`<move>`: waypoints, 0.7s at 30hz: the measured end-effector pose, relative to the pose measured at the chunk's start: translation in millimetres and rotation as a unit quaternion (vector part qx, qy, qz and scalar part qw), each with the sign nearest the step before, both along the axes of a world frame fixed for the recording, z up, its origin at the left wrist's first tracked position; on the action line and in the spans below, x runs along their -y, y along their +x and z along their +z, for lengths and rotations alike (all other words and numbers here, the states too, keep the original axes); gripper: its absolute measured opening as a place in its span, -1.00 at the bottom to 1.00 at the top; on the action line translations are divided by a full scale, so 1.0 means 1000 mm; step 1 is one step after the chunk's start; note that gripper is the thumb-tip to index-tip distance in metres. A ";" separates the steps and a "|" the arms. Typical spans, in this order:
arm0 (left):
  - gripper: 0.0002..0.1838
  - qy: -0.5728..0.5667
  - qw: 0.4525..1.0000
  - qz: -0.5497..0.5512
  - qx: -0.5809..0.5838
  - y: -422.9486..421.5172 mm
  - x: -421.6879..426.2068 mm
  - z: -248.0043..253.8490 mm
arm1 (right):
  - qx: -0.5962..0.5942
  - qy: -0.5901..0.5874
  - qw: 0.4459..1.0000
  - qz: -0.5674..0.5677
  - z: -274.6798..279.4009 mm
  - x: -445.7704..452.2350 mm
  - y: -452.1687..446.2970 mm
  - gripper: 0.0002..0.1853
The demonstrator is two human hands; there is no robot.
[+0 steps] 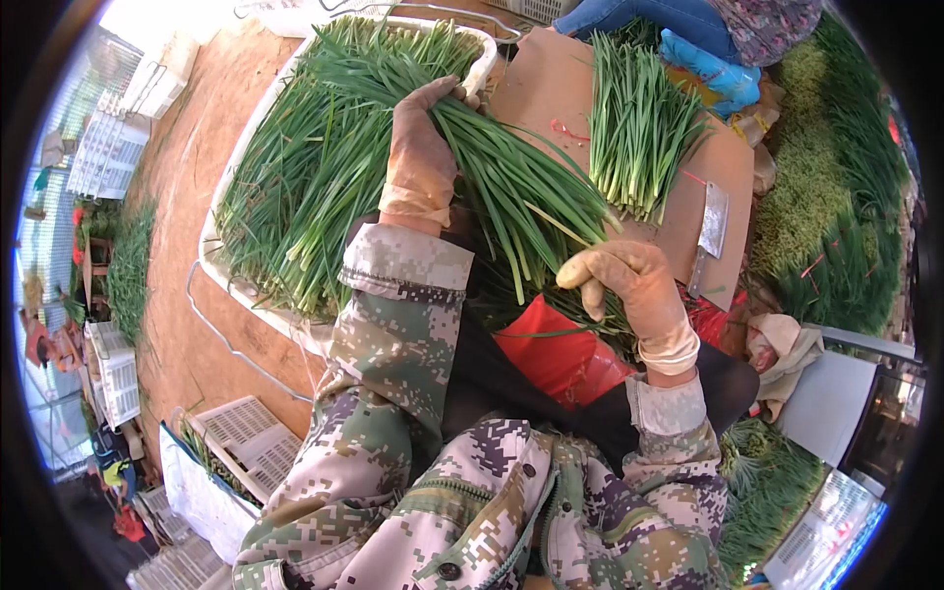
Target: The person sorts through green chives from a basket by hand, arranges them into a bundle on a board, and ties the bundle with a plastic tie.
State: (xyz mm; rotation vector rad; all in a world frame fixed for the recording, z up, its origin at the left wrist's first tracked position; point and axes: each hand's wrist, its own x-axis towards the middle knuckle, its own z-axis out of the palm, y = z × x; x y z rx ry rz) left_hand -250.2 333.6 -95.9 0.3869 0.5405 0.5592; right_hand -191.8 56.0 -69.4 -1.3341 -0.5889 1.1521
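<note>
My left hand (pixel 423 147), in a tan glove, is closed around a bunch of garlic chives (pixel 521 177). The bunch slants from the white basket down toward my lap. Beside its lower right end is my gloved right hand (pixel 629 285), with fingers curled and closed; whatever may be between them is hidden. More garlic chives (pixel 295 187) fill the white basket (pixel 218 202) under and left of my left hand. Under my right hand, red plastic (pixel 560 349) lies over my lap, with loose green leaves around it.
A cardboard sheet (pixel 536 93) holds a chive bundle (pixel 639 128) and a cleaver (pixel 712 226) at its right edge. Another person's jeans (pixel 654 18) and blue sleeve (pixel 710 71) show at the top. White crates (pixel 251 442) stand left; heaped greens (pixel 836 177) lie right.
</note>
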 end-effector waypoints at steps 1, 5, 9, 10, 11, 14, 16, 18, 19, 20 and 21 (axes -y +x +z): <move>-0.89 0.002 1.000 -0.002 0.000 0.000 0.000 0.000 | -0.014 0.026 1.000 0.007 0.004 0.005 0.000 -0.69; -0.89 -0.003 0.999 -0.009 0.042 0.001 0.001 -0.002 | -0.008 0.033 0.999 -0.028 0.012 0.017 -0.003 -0.74; -0.89 -0.016 0.998 -0.016 0.062 0.004 0.000 -0.009 | 0.239 0.060 0.967 -0.072 0.010 0.004 -0.008 -0.84; -0.89 -0.022 0.998 -0.011 0.052 0.006 0.002 -0.009 | 0.239 0.062 0.966 -0.071 0.008 0.000 -0.009 -0.84; -0.89 -0.035 0.998 -0.020 0.048 0.007 0.003 -0.009 | 0.256 0.088 0.957 -0.106 0.005 -0.006 -0.013 -0.84; -0.90 -0.030 0.998 -0.015 0.044 0.007 0.011 -0.004 | 0.268 0.133 0.944 -0.143 0.006 -0.020 -0.019 -0.84; -0.90 -0.029 0.999 -0.025 0.029 0.006 0.015 0.000 | 0.259 0.163 0.941 -0.145 0.013 -0.031 -0.021 -0.83; -0.90 -0.030 0.998 -0.049 0.001 0.008 0.018 0.004 | 0.229 0.174 0.945 -0.153 0.015 -0.047 -0.020 -0.76; -0.91 -0.024 0.998 -0.053 -0.007 0.011 0.016 0.000 | 0.179 0.192 0.951 -0.165 0.007 -0.056 -0.015 -0.71; -0.91 -0.024 0.998 -0.053 -0.007 0.013 0.014 -0.003 | 0.129 0.208 0.953 -0.177 0.003 -0.063 -0.011 -0.66; -0.91 -0.033 0.998 -0.055 0.006 0.014 0.013 -0.003 | 0.012 0.227 0.954 -0.198 0.007 -0.071 -0.010 -0.63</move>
